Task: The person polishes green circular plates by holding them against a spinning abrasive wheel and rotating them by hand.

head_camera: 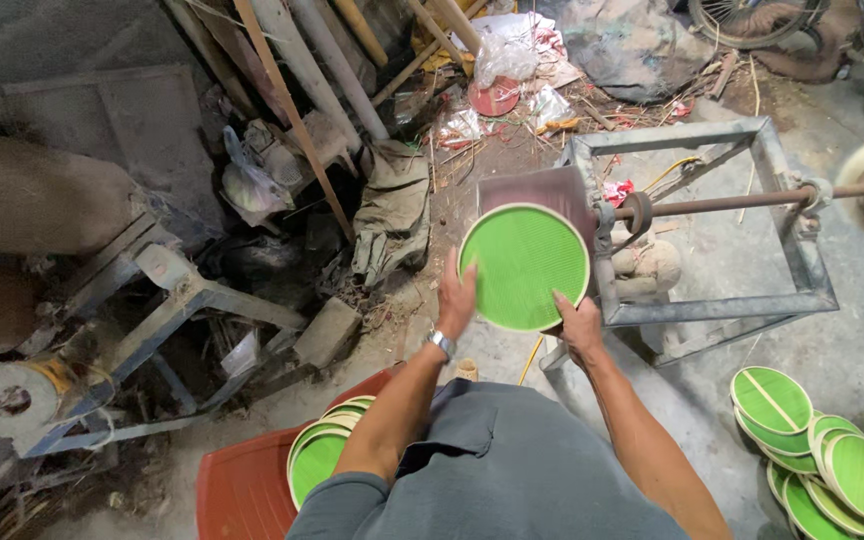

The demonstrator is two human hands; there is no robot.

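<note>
Left hand (457,293), right hand (579,325): both closed on green round disc (523,266) rim | disc beside spindle shaft (722,204) | advisable: keep rim level, fingers off shaft

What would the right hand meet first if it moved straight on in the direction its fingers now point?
The right hand already grips the edge of the round green disc. Its fingers point up and left across the disc, so it would probably slide over that green face first, toward the left hand.

Concrete floor (852,350) carried metal frame stand (712,300); heap of green round discs (832,460) lay at right, red tray (242,490) with more discs (317,455) at left.
</note>
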